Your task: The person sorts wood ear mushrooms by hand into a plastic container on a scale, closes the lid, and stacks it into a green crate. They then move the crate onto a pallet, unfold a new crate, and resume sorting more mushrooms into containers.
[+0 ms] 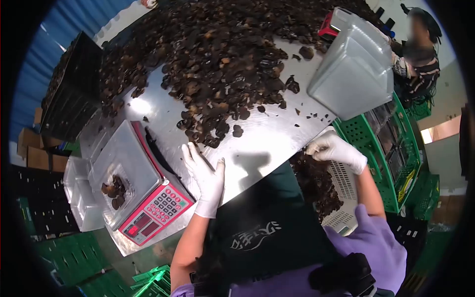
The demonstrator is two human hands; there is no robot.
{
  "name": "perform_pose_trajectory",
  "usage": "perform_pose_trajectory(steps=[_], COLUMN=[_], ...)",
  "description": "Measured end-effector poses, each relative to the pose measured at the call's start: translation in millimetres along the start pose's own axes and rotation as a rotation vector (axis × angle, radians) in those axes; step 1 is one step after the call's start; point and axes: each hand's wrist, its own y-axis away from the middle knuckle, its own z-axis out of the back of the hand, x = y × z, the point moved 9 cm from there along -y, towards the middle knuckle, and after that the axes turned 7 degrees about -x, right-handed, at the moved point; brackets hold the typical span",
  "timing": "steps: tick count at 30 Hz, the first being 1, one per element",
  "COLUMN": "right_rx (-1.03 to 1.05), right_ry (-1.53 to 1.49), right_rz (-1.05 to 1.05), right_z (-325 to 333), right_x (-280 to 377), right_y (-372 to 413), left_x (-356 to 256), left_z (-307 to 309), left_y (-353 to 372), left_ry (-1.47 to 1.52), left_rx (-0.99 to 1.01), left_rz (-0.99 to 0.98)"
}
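My left hand (pixel 203 173), in a white glove, is over the metal table (pixel 232 171) with its fingers stretched out. Its fingertips are near the front edge of a big heap of dark brown wood ear mushrooms (pixel 222 74). On the right, my gloved right hand (pixel 332 151) is beside the table edge, above a white perforated basket (pixel 345 180). Its fingers are curled together, and what they hold, if anything, is hidden. More dark mushrooms (pixel 319 188) lie in the basket below that hand.
A red-rimmed scale (pixel 158 210) with a clear plastic tub (pixel 128 163) and some mushroom pieces stands on the left. Stacked clear tubs (pixel 354 69) rest at the table's right corner, beside a green crate (pixel 358 131). Another person (pixel 418 59) is at the far right.
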Motion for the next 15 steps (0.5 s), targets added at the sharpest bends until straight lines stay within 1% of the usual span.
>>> perform_pose_trajectory(steps=[2, 3, 5, 6, 7, 8, 9, 10, 11, 12, 13, 14, 15], right_rx=[0.009, 0.018, -0.238, -0.297, -0.428, -0.451, -0.468, -0.504, -0.594, -0.650, -0.620, -0.619, -0.527], right_ry=[0.752, 0.750, 0.714, 0.460, 0.178, 0.147, 0.195, 0.202, 0.182, 0.208, 0.273, 0.274, 0.305], right_rz=[-0.347, -0.345, -0.262, -0.245, -0.121, -0.096, -0.107, -0.005, 0.123, 0.171, 0.120, 0.122, 0.141], right_z=[14, 9, 14, 7, -3, -16, -27, -38, -52, -67, -78, -85, -100], right_x=[-25, -17, 13, 23, 31, 35, 49, 67, 75, 76, 84, 87, 88], right_y=[40, 42, 32, 18, 3, -17, -39, -62, -83, -104, -123, -132, -144], left_x=[5, 6, -1, -8, -11, -14, -22, -22, -27, -31, -33, -32, -34], left_z=[5, 5, 3, 2, -3, -8, -10, -12, -21, -29, -30, -31, -27], left_y=[10, 13, 14, 11, 9, 6, 3, 0, 1, 2, 5, 9, 13], left_ry=[0.004, 0.003, -0.018, -0.032, -0.066, -0.099, -0.120, -0.120, -0.214, -0.309, -0.294, -0.232, -0.204], left_rx=[0.064, 0.082, 0.090, 0.115, 0.105, 0.093, 0.060, 0.058, 0.088, 0.119, 0.115, 0.098, 0.116], left_rz=[-0.022, -0.039, -0.111, -0.126, -0.167, -0.210, -0.263, -0.263, -0.349, -0.436, -0.453, -0.462, -0.450])
